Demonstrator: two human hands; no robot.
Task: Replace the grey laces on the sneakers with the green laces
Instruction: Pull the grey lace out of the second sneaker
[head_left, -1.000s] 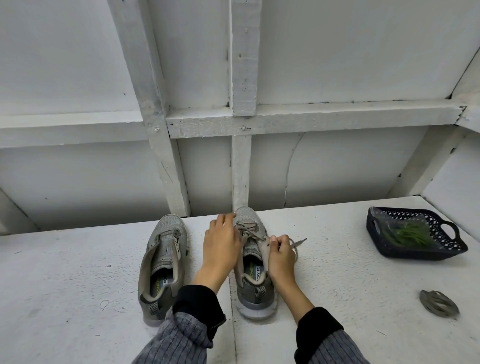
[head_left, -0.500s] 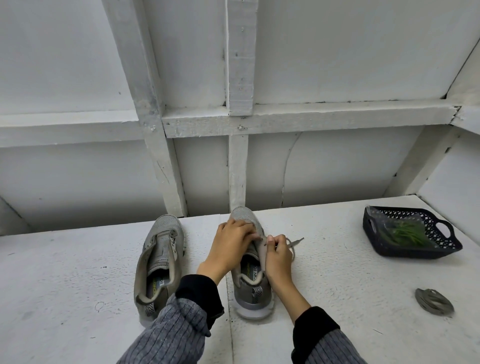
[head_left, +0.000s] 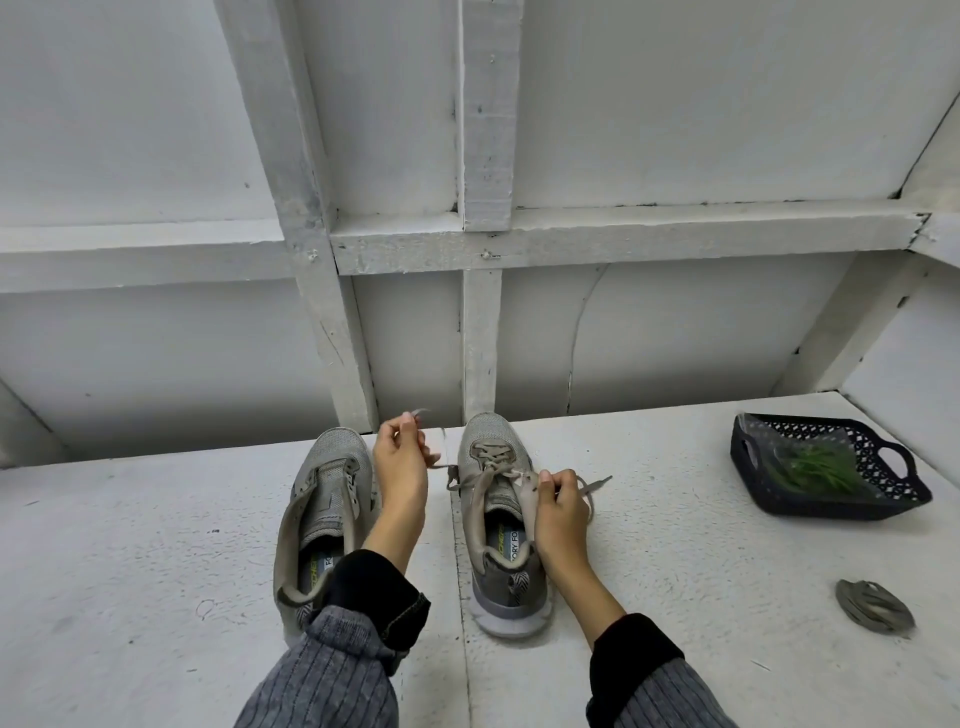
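Note:
Two grey sneakers stand side by side on the white surface, toes toward the wall. The left sneaker has no lace. The right sneaker still carries a grey lace in its eyelets. My left hand is raised between the shoes and pinches one end of that lace, pulled up and to the left. My right hand pinches the lace at the shoe's right side, with a loose end trailing right. Green laces lie in a clear bag inside the black basket at the right.
A coiled grey lace lies loose on the surface at the far right, in front of the basket. A white framed wall rises just behind the shoes. Open white surface spreads to the left of the sneakers.
My left hand has lifted off the right sneaker's tongue and moved left and up, drawing a lace end out with it. My right hand has stayed at the shoe's right side.

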